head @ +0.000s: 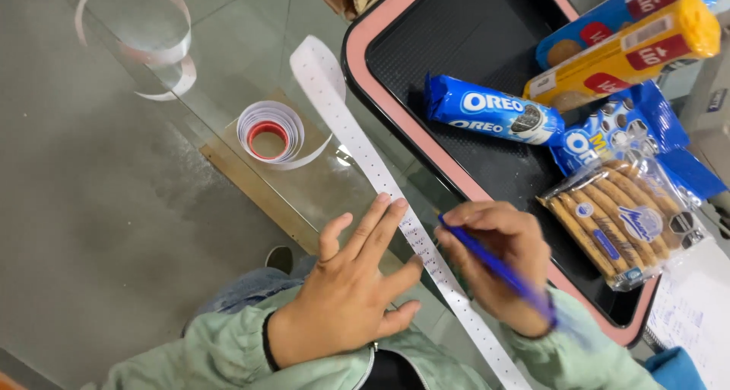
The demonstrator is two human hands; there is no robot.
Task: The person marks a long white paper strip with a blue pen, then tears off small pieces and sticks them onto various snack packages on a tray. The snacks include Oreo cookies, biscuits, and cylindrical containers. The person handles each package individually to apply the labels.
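**Fingers on the strip, pen in hand**

Fingers (384, 219) of the left hand (351, 287) lie spread and flat, pressing the long white perforated paper strip (380, 179) onto the glass tabletop (114, 207) at lower centre. Beside it the right hand (498, 264) is curled around a blue plastic pen (494, 267) — tip just at the strip's edge. Biscuit packets (494, 110) fill the pink-rimmed black tray (388, 25), upper right; a small paper roll (270, 134) sits at centre left.

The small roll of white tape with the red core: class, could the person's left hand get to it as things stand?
Probably yes: the left hand lies flat beside the paper strip, and only bare glass table separates it from the tape roll.
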